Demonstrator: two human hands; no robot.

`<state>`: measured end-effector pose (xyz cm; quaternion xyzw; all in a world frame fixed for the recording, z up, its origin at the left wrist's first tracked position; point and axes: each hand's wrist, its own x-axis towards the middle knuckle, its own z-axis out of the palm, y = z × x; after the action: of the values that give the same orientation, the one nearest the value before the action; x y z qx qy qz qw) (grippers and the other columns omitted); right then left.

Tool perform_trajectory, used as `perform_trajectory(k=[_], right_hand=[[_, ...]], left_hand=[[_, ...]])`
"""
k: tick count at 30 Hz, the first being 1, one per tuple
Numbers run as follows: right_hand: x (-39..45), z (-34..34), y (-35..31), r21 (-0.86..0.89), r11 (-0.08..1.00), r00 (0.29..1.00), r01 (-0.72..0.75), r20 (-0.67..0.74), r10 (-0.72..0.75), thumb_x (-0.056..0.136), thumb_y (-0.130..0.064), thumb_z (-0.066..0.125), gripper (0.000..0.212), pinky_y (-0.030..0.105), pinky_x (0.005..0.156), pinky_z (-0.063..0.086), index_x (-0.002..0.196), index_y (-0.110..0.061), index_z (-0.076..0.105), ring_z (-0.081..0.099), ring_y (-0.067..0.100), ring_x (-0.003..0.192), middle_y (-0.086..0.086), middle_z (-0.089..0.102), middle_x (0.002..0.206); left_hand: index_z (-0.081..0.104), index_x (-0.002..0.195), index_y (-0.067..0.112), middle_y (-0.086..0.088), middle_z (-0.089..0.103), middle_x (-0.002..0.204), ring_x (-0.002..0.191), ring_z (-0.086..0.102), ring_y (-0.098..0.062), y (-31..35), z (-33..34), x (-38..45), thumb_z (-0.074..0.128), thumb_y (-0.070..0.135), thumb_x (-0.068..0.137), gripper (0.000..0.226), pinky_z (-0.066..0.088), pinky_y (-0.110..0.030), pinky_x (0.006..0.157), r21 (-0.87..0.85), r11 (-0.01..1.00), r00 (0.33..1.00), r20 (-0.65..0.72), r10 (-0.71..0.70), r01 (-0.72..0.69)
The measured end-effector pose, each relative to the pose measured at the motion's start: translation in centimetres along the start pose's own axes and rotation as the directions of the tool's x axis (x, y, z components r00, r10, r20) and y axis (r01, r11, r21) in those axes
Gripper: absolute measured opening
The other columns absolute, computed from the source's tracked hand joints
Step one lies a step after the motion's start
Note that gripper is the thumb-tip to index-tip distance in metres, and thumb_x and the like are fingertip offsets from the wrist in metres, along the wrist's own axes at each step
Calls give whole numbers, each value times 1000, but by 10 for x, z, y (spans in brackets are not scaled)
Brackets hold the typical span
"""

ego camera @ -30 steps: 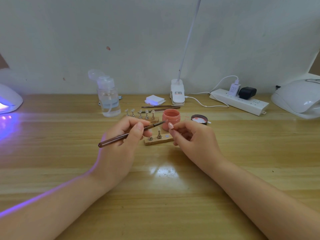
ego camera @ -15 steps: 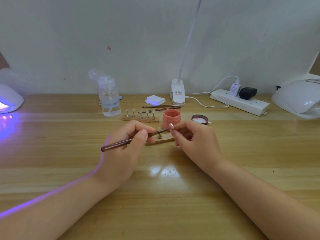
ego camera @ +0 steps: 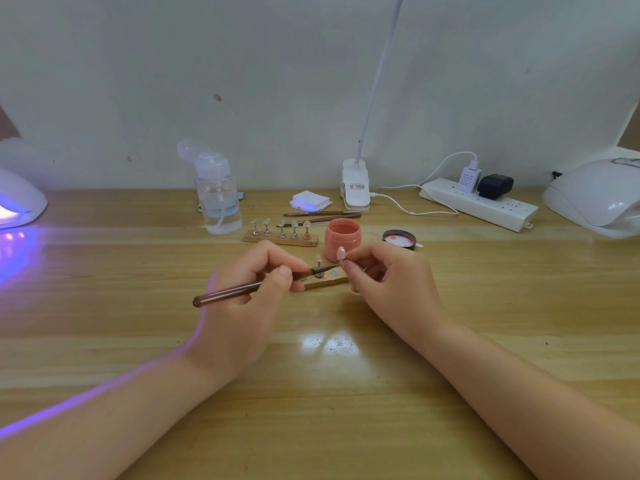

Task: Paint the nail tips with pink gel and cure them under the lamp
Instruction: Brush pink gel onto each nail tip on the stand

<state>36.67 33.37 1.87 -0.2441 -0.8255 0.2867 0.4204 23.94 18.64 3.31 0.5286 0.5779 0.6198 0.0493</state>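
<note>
My left hand (ego camera: 249,299) grips a brown gel brush (ego camera: 228,294), its bristle end pointing right toward my right hand. My right hand (ego camera: 388,282) pinches a small stand that carries a pink nail tip (ego camera: 341,253) upright. Between the hands lies a wooden holder (ego camera: 325,281) with one more tip stand on it. Behind it stands the open pink gel jar (ego camera: 343,239), with its lid (ego camera: 399,240) to the right. A second wooden holder (ego camera: 281,238) with several nail tips sits further back. A curing lamp (ego camera: 17,202) glows violet at the far left.
A clear pump bottle (ego camera: 219,199) stands behind the holders. Two spare brushes (ego camera: 320,216), white pads (ego camera: 309,200) and a clip lamp base (ego camera: 355,185) lie at the back. A power strip (ego camera: 479,204) and a second white curing lamp (ego camera: 595,195) are at the right.
My left hand dropped toward the table and the brush tip came down from beside the jar to just below the nail tip. My right hand barely moved.
</note>
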Motion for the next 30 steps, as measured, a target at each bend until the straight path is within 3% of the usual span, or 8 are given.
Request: perform_trajectory(k=[5,9,15,19,25,30], right_hand=[[0,0,0,-5,1000,1000,-1,7,1,85,-16,71,3,19,60,47,84,-17,74,60,9,60,-17,60,60],[0,0,0,2,1000,1000,-2,-3,2,86,-16,71,4,20,61,48,83,-17,73,61,11,59,-16,61,60],[0,1,0,-9,1000,1000,-3,5,3,85,-16,71,3,17,60,46,86,-17,74,61,10,60,-17,60,61],[0,1,1,17,1000,1000,-21,0,21,86,-16,71,3,27,64,51,84,-17,73,63,13,60,-13,62,62],[-1,0,-1,44,999,999,-26,20,25,87,-16,70,5,38,70,55,89,-14,74,64,15,64,-9,66,67],[-1,0,-2,46,999,1000,-24,12,23,87,-14,69,3,37,69,54,86,-15,72,66,18,63,-10,65,66]], left_hand=[[69,93,23,7,73,85,85,68,-5,-1,2,1,53,20,89,17,49,-14,75,-9,998,998,33,-55,56],[68,83,18,1,71,77,75,65,-4,0,-1,0,49,29,82,21,46,-11,71,-7,1000,1000,0,-17,17],[70,94,21,6,74,86,85,68,-3,-1,4,2,52,21,89,19,48,-12,74,-19,997,997,19,-80,80],[68,83,16,2,71,76,75,64,-2,0,0,1,51,28,83,21,44,-8,70,-15,999,999,-4,-37,37],[68,92,17,3,73,86,77,65,0,1,3,2,51,14,94,18,46,-9,71,-29,998,998,-33,-57,56],[68,81,10,-4,71,72,71,65,-4,1,2,2,45,11,86,24,44,-8,70,-43,998,999,-25,-48,47]])
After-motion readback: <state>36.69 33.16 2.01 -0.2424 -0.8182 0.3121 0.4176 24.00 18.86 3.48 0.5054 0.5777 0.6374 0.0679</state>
